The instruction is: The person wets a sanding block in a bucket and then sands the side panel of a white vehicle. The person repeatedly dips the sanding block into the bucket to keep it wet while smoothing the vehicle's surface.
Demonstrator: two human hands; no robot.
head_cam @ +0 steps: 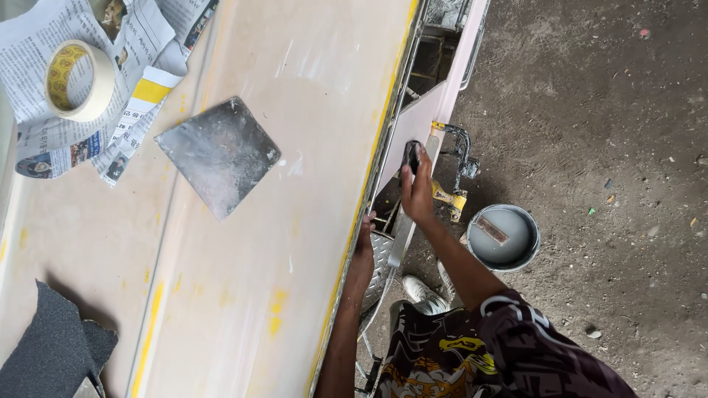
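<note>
Right hand [417, 193] grips a dark sanding block [411, 156] against the panel edge [413, 121]; left hand [363, 250], at seven o'clock, clasps the rim, steadying.

Small dark sanding block [412, 156]: held upright, pressed flat against the pale pink side panel [413, 125] just below the yellow-edged rim. Panel surface dull, sanded, sloping downward beside the open frame.

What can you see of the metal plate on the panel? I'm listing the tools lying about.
The plate is a thin, flat, roughly square sheet of grey metal, smeared and speckled with pale dried filler. It lies flat on the pinkish panel, turned cornerwise like a diamond. The newspaper lies close to its left corner, and neither hand touches it.
</note>
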